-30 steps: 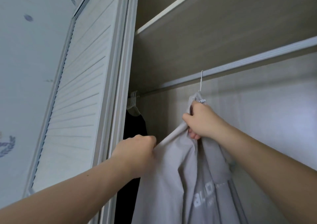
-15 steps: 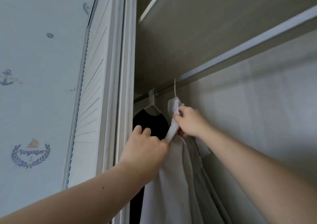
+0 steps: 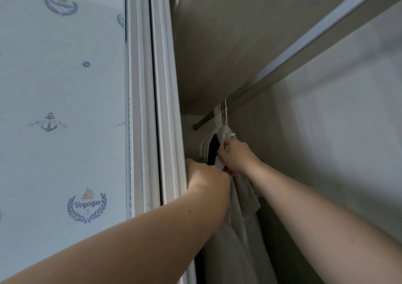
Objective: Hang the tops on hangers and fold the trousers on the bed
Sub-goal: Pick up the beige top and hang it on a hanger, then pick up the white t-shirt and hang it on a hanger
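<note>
Our pale grey cloth top (image 3: 245,196) hangs under the grey metal rail (image 3: 239,102). The fingers of our right hand (image 3: 237,159) pinch its collar, just below the rail. We cannot see the fingers of our left hand (image 3: 206,175), lower down.

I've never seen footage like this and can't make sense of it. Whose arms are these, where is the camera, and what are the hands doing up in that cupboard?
There is no machine here. These are a person's two bare arms, filmed by a single camera worn on the head and tilted up into a wardrobe. The left hand and right hand both grip a pale top near its shoulders. The top is on a white hanger whose hook reaches up to the rail. Beside it, toward the wardrobe door, are some empty white hangers and a black garment. No table is in view, and the bed and trousers from the task are out of sight.
</note>
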Action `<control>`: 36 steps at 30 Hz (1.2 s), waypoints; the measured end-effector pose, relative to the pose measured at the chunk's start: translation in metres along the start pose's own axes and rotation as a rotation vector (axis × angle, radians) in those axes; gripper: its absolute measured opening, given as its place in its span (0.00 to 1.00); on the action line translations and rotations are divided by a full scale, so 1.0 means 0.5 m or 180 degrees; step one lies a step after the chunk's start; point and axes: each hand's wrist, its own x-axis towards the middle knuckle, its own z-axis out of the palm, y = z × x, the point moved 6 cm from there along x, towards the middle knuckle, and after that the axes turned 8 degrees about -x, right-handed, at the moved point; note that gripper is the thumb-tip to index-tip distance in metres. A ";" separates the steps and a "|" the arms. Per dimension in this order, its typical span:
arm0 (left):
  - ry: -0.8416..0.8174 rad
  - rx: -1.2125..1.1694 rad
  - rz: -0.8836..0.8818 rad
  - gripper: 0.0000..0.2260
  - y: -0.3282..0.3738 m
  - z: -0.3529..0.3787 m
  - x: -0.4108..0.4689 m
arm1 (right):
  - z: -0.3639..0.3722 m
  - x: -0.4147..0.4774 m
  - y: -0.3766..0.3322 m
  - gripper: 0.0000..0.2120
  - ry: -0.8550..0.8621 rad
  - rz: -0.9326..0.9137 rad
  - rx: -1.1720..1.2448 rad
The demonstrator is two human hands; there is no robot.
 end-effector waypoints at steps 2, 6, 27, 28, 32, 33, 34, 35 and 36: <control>0.0079 -0.0031 0.0060 0.03 0.005 0.002 -0.003 | -0.003 -0.006 0.013 0.15 0.0053 -0.0032 0.0072; 0.0434 0.0027 0.0098 0.05 0.009 -0.010 -0.019 | -0.036 -0.027 0.039 0.20 0.0104 0.0035 0.0015; 0.1641 -0.0005 0.0684 0.35 -0.399 -0.033 -0.604 | -0.100 -0.381 -0.436 0.33 0.0478 -0.0552 -0.1132; 0.1633 0.0024 0.0630 0.35 -0.436 -0.032 -0.647 | -0.085 -0.401 -0.485 0.32 0.0459 -0.0590 -0.1110; 0.1521 0.0185 0.0375 0.36 -0.593 -0.029 -0.817 | -0.018 -0.475 -0.699 0.33 0.0371 -0.0860 -0.0872; 0.1459 0.0223 0.0278 0.36 -0.635 -0.026 -0.860 | 0.001 -0.496 -0.759 0.33 0.0345 -0.0962 -0.0765; 0.1397 0.0256 0.0173 0.36 -0.675 -0.024 -0.903 | 0.020 -0.517 -0.819 0.33 0.0314 -0.1077 -0.0660; 0.1323 0.0298 0.0065 0.36 -0.715 -0.019 -0.948 | 0.043 -0.542 -0.882 0.33 0.0269 -0.1206 -0.0552; 0.1235 0.0339 -0.0039 0.36 -0.755 -0.013 -0.995 | 0.068 -0.570 -0.944 0.32 0.0206 -0.1357 -0.0437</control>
